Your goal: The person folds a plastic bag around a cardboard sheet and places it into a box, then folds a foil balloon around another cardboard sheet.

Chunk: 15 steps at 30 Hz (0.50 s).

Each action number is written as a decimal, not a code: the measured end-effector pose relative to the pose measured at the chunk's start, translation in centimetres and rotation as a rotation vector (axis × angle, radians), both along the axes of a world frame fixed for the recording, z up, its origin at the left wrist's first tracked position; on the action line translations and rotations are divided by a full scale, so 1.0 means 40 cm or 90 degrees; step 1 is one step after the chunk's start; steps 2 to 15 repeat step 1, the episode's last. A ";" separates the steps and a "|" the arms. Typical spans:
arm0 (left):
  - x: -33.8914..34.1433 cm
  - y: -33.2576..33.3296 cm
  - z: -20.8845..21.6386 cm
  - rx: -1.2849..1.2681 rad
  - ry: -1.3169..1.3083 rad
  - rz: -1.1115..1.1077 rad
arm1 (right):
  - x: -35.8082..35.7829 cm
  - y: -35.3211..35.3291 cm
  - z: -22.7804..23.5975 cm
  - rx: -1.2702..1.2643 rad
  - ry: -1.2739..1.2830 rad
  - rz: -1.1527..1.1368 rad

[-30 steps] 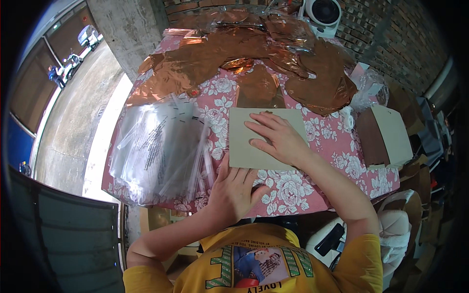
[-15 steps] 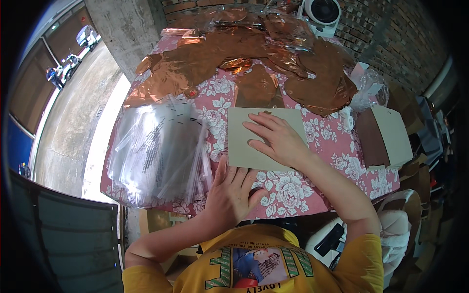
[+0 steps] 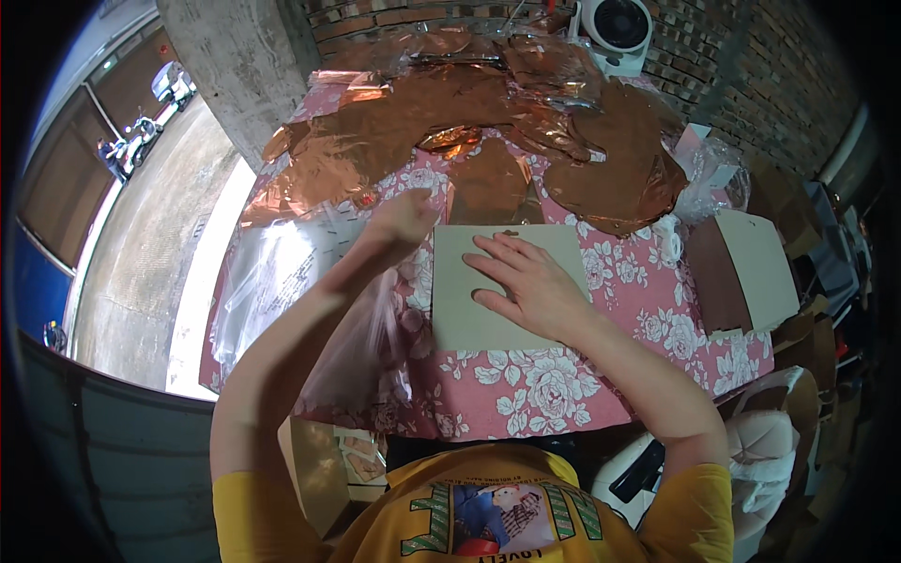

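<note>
My right hand point(image 3: 530, 289) lies flat on a beige rectangular card point(image 3: 497, 328), fingers spread. The card has a small hanger hole at its far edge. Just left of the card's far corner is my left hand point(image 3: 404, 220), its fingers curled in. Whatever it may hold is hidden. Beneath and beside my left forearm lies a pile of clear plastic bags point(image 3: 267, 291), some reaching the table's near edge. Past the card sits a copper-coloured foil piece point(image 3: 488, 183), close to my left hand.
Large copper foil sheets point(image 3: 375, 141) cover the table's far part, with plastic-wrapped packets point(image 3: 554, 70) behind them. At right stands a stack of cards point(image 3: 751, 272) beside crumpled clear plastic point(image 3: 718, 183). A white fan point(image 3: 615, 33) is at the back. The floral tablecloth point(image 3: 544, 389) shows in front.
My left hand has moved from the card's near edge, where its fingers were stretched out, up to its far left corner and curled. My right hand stays on the card. The view has shifted slightly.
</note>
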State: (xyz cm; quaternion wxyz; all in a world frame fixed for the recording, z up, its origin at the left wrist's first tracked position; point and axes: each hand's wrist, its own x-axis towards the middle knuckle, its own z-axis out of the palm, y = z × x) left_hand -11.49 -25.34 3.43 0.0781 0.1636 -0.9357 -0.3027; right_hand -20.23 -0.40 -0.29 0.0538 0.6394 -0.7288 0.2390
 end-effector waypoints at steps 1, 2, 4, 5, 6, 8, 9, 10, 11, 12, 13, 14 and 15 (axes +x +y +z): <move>-0.043 0.011 0.013 -0.025 -0.016 0.011 | -0.009 0.005 -0.007 0.004 0.002 0.002; -0.043 0.011 0.013 -0.025 -0.016 0.011 | -0.009 0.005 -0.007 0.004 0.002 0.002; -0.043 0.011 0.013 -0.025 -0.016 0.011 | -0.009 0.005 -0.007 0.004 0.002 0.002; -0.043 0.011 0.013 -0.025 -0.016 0.011 | -0.009 0.005 -0.007 0.004 0.002 0.002; -0.043 0.011 0.013 -0.025 -0.016 0.011 | -0.009 0.005 -0.007 0.004 0.002 0.002; -0.043 0.011 0.013 -0.025 -0.016 0.011 | -0.009 0.005 -0.007 0.004 0.002 0.002; -0.043 0.011 0.013 -0.025 -0.016 0.011 | -0.009 0.005 -0.007 0.004 0.002 0.002; -0.043 0.011 0.013 -0.025 -0.016 0.011 | -0.009 0.005 -0.007 0.004 0.002 0.002; -0.043 0.011 0.013 -0.025 -0.016 0.011 | -0.009 0.005 -0.007 0.004 0.002 0.002; -0.043 0.011 0.013 -0.025 -0.016 0.011 | -0.009 0.005 -0.007 0.004 0.002 0.002; -0.043 0.011 0.013 -0.025 -0.016 0.011 | -0.009 0.005 -0.007 0.004 0.002 0.002; -0.043 0.011 0.013 -0.025 -0.016 0.011 | -0.009 0.005 -0.007 0.004 0.002 0.002; -0.043 0.011 0.013 -0.025 -0.016 0.011 | -0.009 0.005 -0.007 0.004 0.002 0.002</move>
